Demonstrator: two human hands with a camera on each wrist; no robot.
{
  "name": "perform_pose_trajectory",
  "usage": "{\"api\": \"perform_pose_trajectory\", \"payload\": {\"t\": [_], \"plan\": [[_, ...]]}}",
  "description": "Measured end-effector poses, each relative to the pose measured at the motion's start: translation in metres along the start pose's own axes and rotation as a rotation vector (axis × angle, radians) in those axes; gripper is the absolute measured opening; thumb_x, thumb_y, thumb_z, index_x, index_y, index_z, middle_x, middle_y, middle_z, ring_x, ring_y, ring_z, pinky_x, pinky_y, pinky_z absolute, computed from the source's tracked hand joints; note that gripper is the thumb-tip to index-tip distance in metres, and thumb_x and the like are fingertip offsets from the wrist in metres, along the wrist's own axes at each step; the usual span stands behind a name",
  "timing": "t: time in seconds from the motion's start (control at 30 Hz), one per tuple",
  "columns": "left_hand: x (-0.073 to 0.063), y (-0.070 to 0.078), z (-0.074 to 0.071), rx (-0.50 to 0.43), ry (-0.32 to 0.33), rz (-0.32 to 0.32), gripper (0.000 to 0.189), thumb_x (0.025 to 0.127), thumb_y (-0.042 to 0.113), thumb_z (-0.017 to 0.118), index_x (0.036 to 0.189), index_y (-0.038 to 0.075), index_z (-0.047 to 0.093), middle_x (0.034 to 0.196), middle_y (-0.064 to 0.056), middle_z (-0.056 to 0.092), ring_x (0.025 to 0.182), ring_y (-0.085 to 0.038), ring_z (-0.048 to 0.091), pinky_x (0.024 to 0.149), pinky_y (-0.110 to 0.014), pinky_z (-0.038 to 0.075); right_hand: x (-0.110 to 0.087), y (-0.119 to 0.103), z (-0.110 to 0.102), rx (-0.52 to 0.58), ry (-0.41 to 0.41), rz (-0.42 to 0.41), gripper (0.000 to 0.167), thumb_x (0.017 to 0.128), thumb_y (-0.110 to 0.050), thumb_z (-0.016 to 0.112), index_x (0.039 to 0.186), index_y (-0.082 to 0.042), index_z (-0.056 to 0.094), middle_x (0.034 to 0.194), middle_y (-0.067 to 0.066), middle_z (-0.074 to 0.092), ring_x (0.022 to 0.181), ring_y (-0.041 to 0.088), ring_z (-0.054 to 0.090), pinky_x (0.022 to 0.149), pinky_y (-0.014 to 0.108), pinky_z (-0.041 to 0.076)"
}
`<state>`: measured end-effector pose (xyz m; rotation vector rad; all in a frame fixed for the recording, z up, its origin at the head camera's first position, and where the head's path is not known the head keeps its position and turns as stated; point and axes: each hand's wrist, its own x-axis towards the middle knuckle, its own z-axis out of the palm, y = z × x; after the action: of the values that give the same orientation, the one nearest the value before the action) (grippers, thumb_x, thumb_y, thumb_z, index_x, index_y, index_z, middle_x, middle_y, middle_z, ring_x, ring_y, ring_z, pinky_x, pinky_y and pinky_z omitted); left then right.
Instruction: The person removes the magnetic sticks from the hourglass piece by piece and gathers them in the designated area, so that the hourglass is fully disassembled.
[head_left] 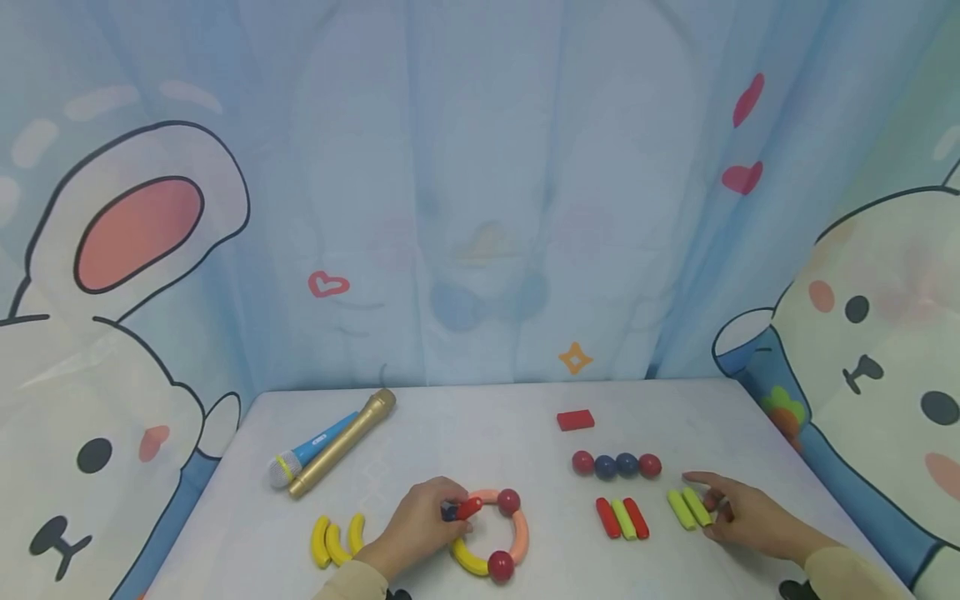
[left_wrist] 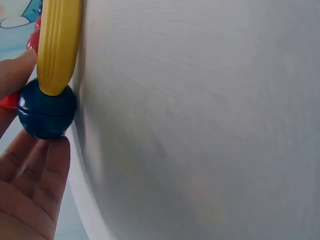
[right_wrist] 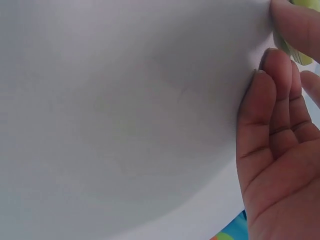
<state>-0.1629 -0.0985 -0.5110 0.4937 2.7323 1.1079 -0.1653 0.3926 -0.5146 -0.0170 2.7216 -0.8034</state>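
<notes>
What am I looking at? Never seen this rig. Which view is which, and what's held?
No machine here: the left grip and right grip are a person's bare hands. The wide picture is from a head camera looking forward and down; the close-ups are from a camera on each wrist.

On the table lie a blue mic, a gold mic, three yellow arcs, a ring of arcs and balls, a red block, a row of four balls, three sticks side by side and two green sticks.

The left grip holds a dark blue ball at the ring, with a red stick right next to the ball. The right grip is at the two green sticks; whether it touches one is hard to tell.
</notes>
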Motion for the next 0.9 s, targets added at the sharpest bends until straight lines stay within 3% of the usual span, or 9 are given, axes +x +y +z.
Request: {"api": "perform_pose_trajectory", "payload": {"t": [0.57,0.7,0.8,0.9], "plan": [[0.001,-0.004,0.002,-0.021,-0.022,-0.008,0.024,0.075,0.021,0.088,0.093,0.025,0.074,0.098,0.014,0.062,0.093,-0.01,0.06,0.086,-0.038,0.055,-0.009,0.004,-0.004,0.042,0.026,0.054,0.091,0.07,-0.013,0.09,0.144,0.003,0.041,0.099,0.007,0.056,0.081,0.02,0.054,0.069,0.034,0.053],[0.001,-0.005,0.002,-0.02,-0.022,-0.013,0.024,0.075,0.022,0.088,0.093,0.024,0.074,0.096,0.014,0.061,0.091,-0.009,0.059,0.085,-0.037,0.055,-0.016,0.0,-0.009,0.035,0.05,0.023,0.093,0.069,-0.013,0.09,0.146,0.002,0.038,0.106,0.011,0.058,0.081,0.02,0.056,0.068,0.033,0.054],[0.001,-0.005,0.001,-0.023,-0.022,-0.008,0.023,0.075,0.022,0.088,0.093,0.024,0.074,0.095,0.014,0.061,0.089,-0.008,0.059,0.084,-0.036,0.055,-0.023,-0.017,-0.013,0.035,0.086,-0.045,0.091,0.071,-0.012,0.089,0.146,0.0,0.04,0.112,0.014,0.058,0.082,0.02,0.058,0.068,0.031,0.056],[0.001,-0.006,0.001,-0.023,-0.019,-0.003,0.023,0.075,0.021,0.088,0.093,0.024,0.074,0.095,0.014,0.062,0.089,-0.008,0.059,0.083,-0.035,0.055,-0.027,-0.053,-0.008,0.077,0.08,-0.122,0.085,0.073,-0.009,0.088,0.145,-0.003,0.044,0.114,0.013,0.059,0.084,0.02,0.058,0.069,0.029,0.057]]}}
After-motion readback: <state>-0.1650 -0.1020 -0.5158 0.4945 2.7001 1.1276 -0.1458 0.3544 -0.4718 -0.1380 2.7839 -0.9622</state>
